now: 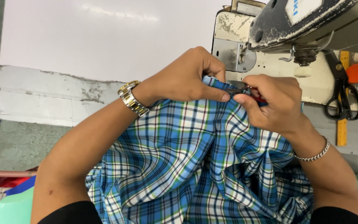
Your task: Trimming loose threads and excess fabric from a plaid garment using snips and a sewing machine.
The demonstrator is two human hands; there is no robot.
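L hand pinches the blue plaid cloth at its top edge. R hand grips small red-handled snips — tips against cloth, just beside L thumb.

Two hands: left hand, right hand. One blue plaid garment. One small snipping tool, red-handled. One sewing machine. One pair of black scissors. One yellow ruler. One wristwatch, one chain bracelet.
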